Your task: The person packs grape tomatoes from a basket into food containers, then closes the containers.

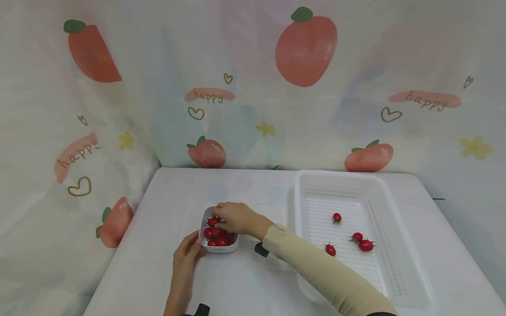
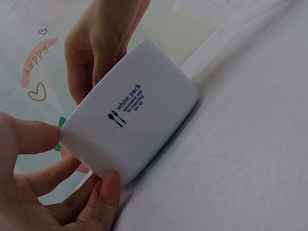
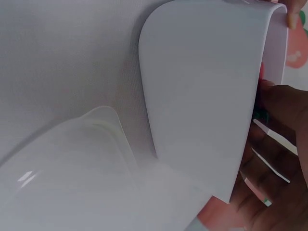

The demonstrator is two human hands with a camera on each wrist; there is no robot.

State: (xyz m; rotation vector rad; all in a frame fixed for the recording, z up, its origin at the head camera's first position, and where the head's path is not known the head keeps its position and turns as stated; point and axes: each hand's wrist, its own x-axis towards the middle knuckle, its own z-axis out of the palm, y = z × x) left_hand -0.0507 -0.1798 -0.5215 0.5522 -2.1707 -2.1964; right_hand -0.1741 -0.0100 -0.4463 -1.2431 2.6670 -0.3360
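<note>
A small white food box holds several red cherry tomatoes. The left hand grips the box at its left side; in the left wrist view its fingers bend round the corner below the printed words "white pack". Reaching over the rim from the right, the right hand has its fingertips inside the box. In the right wrist view, its thumb and fingers pinch a tomato, mostly hidden, with only a bit of red and its green stem showing.
To the right stands a large white perforated basket, with several cherry tomatoes spread on its bottom. A clear plastic lid lies on the white table beside the box. Fruit-printed cloth hangs behind and to the left.
</note>
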